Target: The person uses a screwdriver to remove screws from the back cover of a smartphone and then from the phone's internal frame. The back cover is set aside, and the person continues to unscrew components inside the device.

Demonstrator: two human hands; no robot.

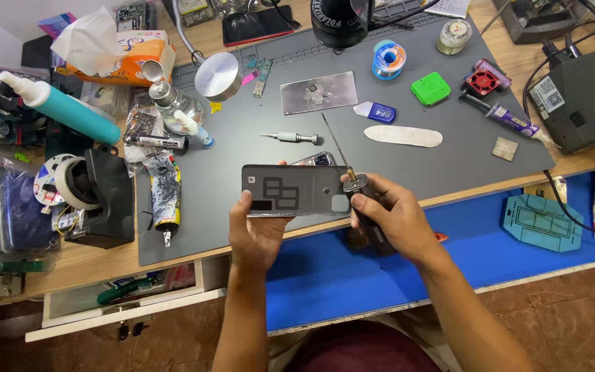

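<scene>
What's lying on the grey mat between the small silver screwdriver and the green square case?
In the head view, between the small silver screwdriver and green square case lies a shiny rectangular metal plate; a blue-and-white eraser-like block sits nearer the case.

1 head-worn camera looks steeply down from above the desk [91, 265], close over its front edge, facing toward the cluttered back edge.

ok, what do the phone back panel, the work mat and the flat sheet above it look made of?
Phone back panel, held in the left hand: looks like grey plastic with a dull sheen, though coated glass is possible. Work mat: matte grey, seemingly silicone or rubber, with moulded compartments along its far edge. Flat sheet: probably bare metal, given its brushed silvery reflection.
</scene>
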